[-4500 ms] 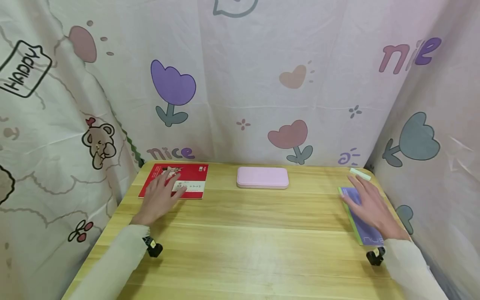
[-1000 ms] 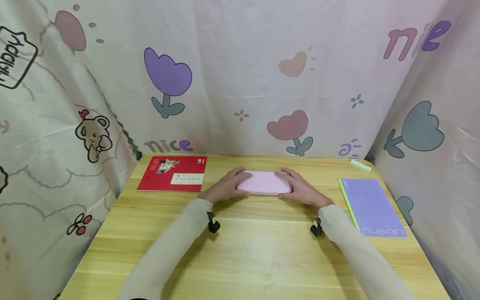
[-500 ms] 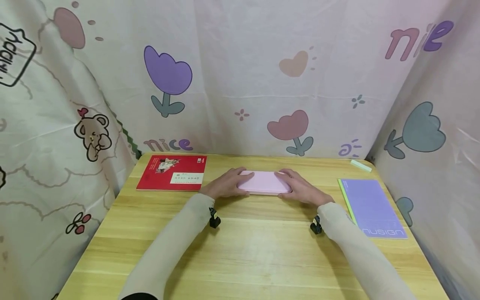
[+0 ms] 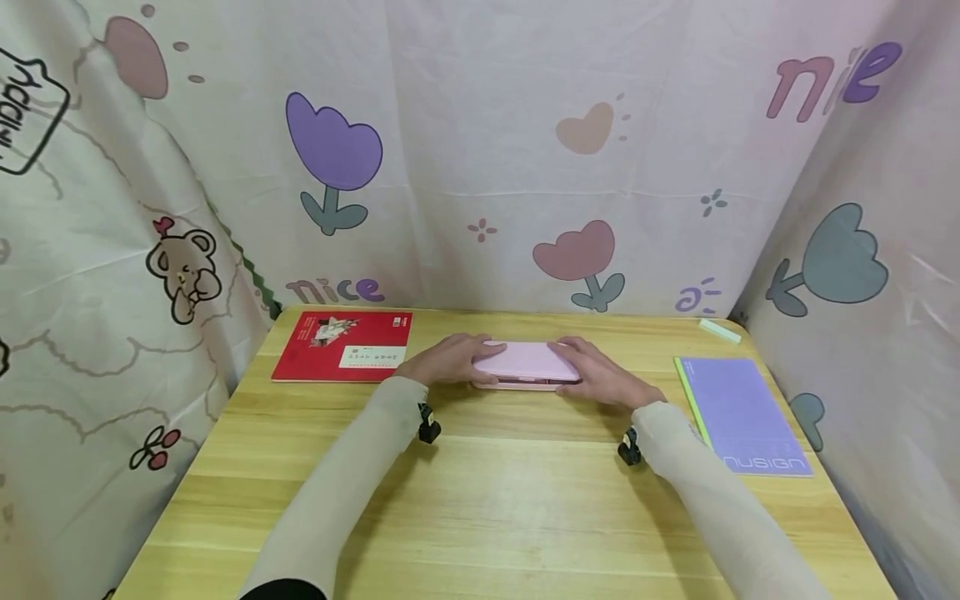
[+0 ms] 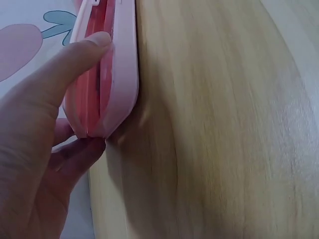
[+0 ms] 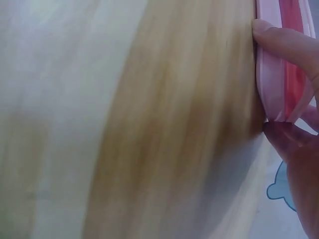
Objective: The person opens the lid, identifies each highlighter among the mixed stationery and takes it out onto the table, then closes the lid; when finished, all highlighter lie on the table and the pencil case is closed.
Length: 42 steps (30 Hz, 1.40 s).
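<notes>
A pink pencil case (image 4: 525, 358) lies on the table between the two hands, its lid raised a little along the near edge. My left hand (image 4: 446, 360) grips the left end, thumb in front and fingers round the back corner. In the left wrist view the left thumb (image 5: 87, 50) sits at the gap under the lid, and a red inside shows. The right hand (image 4: 602, 373) grips the other end. In the right wrist view its thumb (image 6: 279, 40) presses the lower shell, with fingers at the end corner. The case's contents cannot be made out.
A red booklet (image 4: 315, 346) lies at the back left, close to the left wrist. To the right lies a purple notebook (image 4: 746, 417) with a green spine. Behind it, near the back corner, sits a pale green stick-like block (image 4: 720, 331). Patterned curtains (image 4: 480, 150) surround the wooden table (image 4: 517, 517).
Both hands have come in from the red booklet and purple notebook to the pencil case. Over the last half second its lid has risen slightly at the front, opening a narrow gap.
</notes>
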{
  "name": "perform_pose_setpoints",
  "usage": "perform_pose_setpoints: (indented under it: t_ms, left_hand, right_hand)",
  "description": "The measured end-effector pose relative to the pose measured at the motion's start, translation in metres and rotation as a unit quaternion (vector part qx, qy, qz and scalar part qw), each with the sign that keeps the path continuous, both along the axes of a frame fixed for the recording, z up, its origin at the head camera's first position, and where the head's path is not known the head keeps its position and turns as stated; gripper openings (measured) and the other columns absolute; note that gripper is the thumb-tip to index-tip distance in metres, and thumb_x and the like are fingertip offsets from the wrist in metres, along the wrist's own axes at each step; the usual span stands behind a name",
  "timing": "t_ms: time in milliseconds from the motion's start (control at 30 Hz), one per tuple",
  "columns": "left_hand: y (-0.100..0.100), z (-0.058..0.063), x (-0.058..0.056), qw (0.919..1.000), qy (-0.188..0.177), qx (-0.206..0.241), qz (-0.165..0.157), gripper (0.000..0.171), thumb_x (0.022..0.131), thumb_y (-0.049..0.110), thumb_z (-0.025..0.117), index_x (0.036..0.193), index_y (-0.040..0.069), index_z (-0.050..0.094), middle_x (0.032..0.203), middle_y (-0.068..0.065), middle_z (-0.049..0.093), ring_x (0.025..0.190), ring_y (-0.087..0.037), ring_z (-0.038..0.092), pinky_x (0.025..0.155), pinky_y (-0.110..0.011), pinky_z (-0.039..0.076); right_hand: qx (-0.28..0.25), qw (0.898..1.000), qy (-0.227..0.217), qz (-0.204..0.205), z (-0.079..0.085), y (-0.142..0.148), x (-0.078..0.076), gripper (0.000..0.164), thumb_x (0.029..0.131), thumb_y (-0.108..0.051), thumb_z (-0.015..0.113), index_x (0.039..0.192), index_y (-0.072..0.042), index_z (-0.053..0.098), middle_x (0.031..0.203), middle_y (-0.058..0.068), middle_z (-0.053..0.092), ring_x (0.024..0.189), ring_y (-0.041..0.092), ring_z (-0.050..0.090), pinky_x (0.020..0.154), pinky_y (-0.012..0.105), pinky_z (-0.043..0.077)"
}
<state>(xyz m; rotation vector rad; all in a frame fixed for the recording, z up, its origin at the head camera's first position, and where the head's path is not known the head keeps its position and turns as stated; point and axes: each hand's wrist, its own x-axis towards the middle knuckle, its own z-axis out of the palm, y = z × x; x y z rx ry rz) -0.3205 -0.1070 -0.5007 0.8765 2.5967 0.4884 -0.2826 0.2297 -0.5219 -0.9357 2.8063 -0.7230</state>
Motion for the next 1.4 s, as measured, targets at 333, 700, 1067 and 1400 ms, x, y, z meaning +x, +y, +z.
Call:
perform_pose_setpoints:
  t_ms: [333,700,1067,1400]
  left_hand:
    - [-0.006,-0.01,0.004,0.9869,-0.047,0.137,0.071,0.087,0.093,0.059,0.082,0.166,0.024,0.049,0.176,-0.007,0.04,0.165,-0.034,0.035,0.134,-0.059,0.029]
    - [-0.007,-0.01,0.006,0.955,-0.103,0.227,0.16,0.067,0.099,0.062,0.072,0.158,0.034,0.059,0.167,-0.001,0.053,0.15,-0.033,0.052,0.126,-0.065,0.041]
    - [-0.011,-0.014,0.004,0.9328,-0.124,0.28,0.19,0.073,0.101,0.048,0.077,0.162,0.028,0.042,0.164,-0.01,0.05,0.155,-0.037,0.046,0.127,-0.064,0.039]
    - [-0.028,-0.022,0.011,0.9112,-0.111,0.346,0.194,0.053,0.101,0.017,0.08,0.141,0.01,0.047,0.173,-0.01,0.041,0.157,-0.039,0.045,0.127,-0.056,0.043]
  right_hand:
    - [-0.085,0.993,-0.06,-0.062,-0.007,0.011,-0.002,0.086,0.096,-0.04,0.085,0.168,-0.015,0.044,0.176,0.019,0.032,0.158,0.047,0.036,0.127,0.072,0.033]
    - [-0.33,0.923,-0.156,-0.121,-0.001,0.025,0.005,0.05,0.102,-0.022,0.079,0.139,-0.002,0.051,0.167,0.017,0.048,0.155,0.043,0.046,0.126,0.051,0.044]
    - [-0.308,0.932,-0.154,-0.117,-0.001,0.024,0.006,0.044,0.104,-0.027,0.076,0.144,-0.01,0.069,0.174,0.014,0.038,0.159,0.042,0.042,0.127,0.051,0.041]
    - [-0.307,0.927,-0.161,-0.146,0.005,0.015,-0.006,0.062,0.108,-0.03,0.071,0.165,-0.024,0.047,0.174,0.008,0.038,0.158,0.038,0.04,0.13,0.064,0.034]
